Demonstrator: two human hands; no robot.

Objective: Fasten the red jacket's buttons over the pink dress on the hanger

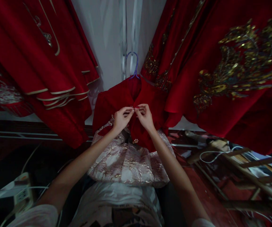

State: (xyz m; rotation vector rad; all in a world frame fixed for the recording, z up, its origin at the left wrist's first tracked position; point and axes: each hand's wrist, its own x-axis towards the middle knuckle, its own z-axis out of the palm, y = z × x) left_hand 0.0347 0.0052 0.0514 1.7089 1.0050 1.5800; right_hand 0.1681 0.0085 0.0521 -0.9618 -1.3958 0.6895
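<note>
A red jacket [109,94] hangs in front of me on a purple hanger [135,67], its collar uppermost. At the front opening below the collar, my left hand [123,117] and my right hand [144,116] meet with fingertips almost touching. Both pinch the jacket's front edges, where small shiny fastenings partly show between the fingers. A beaded ornament [136,141] sits lower on the right front panel, and beaded trim [108,123] runs by my left wrist. Pale brocade fabric [131,164] with a metallic sheen spreads beneath the jacket, over my lap.
Red garments with pale piping [62,78] hang on the left. Others with gold sequin embroidery [240,69] hang close on the right. A power strip [22,192] with cables lies at lower left. A wooden rack [244,176] with a white cable stands at lower right.
</note>
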